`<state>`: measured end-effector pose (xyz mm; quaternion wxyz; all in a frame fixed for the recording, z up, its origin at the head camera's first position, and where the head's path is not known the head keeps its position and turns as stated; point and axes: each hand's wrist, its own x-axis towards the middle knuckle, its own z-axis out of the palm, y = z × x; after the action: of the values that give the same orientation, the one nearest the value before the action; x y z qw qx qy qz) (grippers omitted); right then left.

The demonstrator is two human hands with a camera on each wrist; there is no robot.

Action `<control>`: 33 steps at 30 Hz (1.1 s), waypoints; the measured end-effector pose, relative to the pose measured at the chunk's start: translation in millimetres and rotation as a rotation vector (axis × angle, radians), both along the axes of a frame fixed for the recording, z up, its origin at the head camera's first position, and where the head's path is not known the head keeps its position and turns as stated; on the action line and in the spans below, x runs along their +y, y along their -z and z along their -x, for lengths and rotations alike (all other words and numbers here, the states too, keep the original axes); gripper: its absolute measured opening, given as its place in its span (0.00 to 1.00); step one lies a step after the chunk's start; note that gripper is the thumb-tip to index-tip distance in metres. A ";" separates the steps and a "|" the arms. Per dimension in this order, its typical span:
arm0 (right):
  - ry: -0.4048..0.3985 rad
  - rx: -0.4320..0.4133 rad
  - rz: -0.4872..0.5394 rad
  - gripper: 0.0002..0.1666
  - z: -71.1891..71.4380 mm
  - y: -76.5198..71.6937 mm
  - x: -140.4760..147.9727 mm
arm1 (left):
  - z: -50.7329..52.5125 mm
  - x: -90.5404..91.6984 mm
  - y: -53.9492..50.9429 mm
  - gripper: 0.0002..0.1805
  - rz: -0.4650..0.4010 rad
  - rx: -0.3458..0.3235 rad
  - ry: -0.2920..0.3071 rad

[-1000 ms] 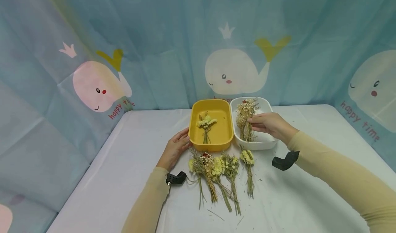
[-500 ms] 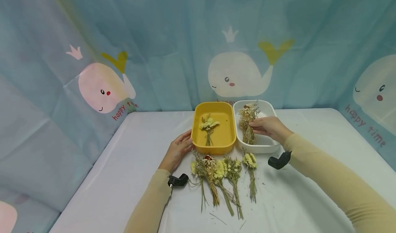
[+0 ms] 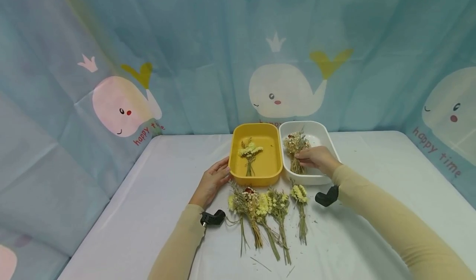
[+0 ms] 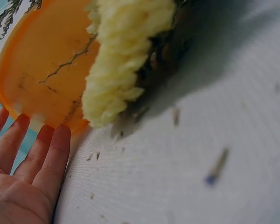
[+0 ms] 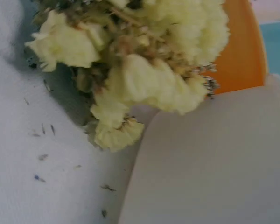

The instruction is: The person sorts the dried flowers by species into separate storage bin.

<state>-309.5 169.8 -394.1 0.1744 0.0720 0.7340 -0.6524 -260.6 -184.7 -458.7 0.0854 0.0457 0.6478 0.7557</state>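
My right hand [image 3: 318,158] pinches the stems of a dried flower bouquet [image 3: 295,143] with cream and dark red blooms, low inside the white tub [image 3: 312,180]. Beside it stands the yellow tub [image 3: 270,158], where a small pale-yellow bunch [image 3: 250,150] lies. My left hand [image 3: 213,181] touches the yellow tub's left side; in the left wrist view its straight fingers [image 4: 56,149] rest against the orange-looking wall. The right wrist view does not show my right hand, only the white tub's wall [image 5: 214,158] and yellow blooms [image 5: 144,84] close up.
In front of the tubs lie several dried bunches, among them a mixed one with a red bloom [image 3: 250,197] and a separate yellow-headed bunch [image 3: 299,194] to the right. Stem bits [image 3: 261,264] litter the white tabletop [image 3: 174,164]. A whale-print curtain [image 3: 208,57] hangs behind.
My right hand has lowered the bouquet deeper into the white tub and come slightly nearer. The left hand stays on the yellow tub. The head view has shifted a little.
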 end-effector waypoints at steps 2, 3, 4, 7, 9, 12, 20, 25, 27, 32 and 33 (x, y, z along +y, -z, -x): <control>-0.001 -0.005 -0.007 0.18 -0.1 3.1 -0.8 | 0.5 0.3 0.7 0.29 -0.009 -0.006 -0.003; 0.001 -0.008 -0.009 0.18 -0.3 4.3 -1.4 | 0.6 0.6 0.9 0.29 -0.011 -0.007 -0.003; 0.000 -0.008 -0.008 0.17 -0.5 5.0 -1.9 | 0.6 0.8 1.1 0.29 -0.014 -0.007 -0.002; 0.011 -0.017 -0.002 0.15 -0.5 5.9 -2.7 | 0.2 1.1 0.8 0.29 -0.011 -0.003 -0.003; 0.023 -0.025 -0.003 0.12 0.4 6.6 -2.6 | 0.0 1.2 0.2 0.29 -0.004 -0.002 -0.002; 0.032 -0.026 -0.013 0.09 1.5 7.2 -2.1 | 0.8 1.2 0.4 0.29 -0.001 -0.003 -0.003; 0.022 0.013 -0.074 0.16 -1.0 6.1 -3.5 | 1.6 0.5 2.0 0.30 -0.002 0.002 0.004; -0.027 0.099 -0.180 0.22 -7.2 -5.1 -2.3 | 1.4 0.8 2.8 0.29 0.003 -0.002 -0.005; -0.055 0.126 -0.207 0.23 -11.0 -11.6 0.2 | 1.7 0.9 3.2 0.29 0.007 -0.005 -0.008; -0.096 0.141 -0.174 0.27 -29.6 -25.7 7.2 | 1.9 0.0 2.7 0.29 -0.001 -0.001 -0.007; -0.102 0.146 -0.167 0.28 -35.4 -27.3 8.0 | 1.5 -0.5 2.5 0.29 -0.002 0.002 -0.009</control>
<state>-274.1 177.8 -366.8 0.1468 0.0011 0.7992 -0.5828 -262.1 -185.1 -461.2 0.0812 0.0436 0.6472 0.7568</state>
